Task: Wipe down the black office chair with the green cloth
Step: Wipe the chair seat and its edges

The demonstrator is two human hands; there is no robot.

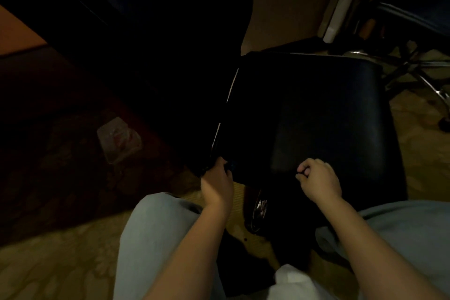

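black chair seat [304,114] runs away from person; L hand [216,185] grips near-left corner — R hand [319,180] curled, hold unclear

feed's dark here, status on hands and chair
Left hand grips chair seat corner. Right hand curled at front edge. Cloth too dark to tell.

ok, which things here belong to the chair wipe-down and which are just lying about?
Job: black padded office chair seat; left hand, curled at its near left corner; right hand, curled at its near edge; green cloth not discernible.
Lying about: clear plastic container on the carpet; second chair's chrome base.
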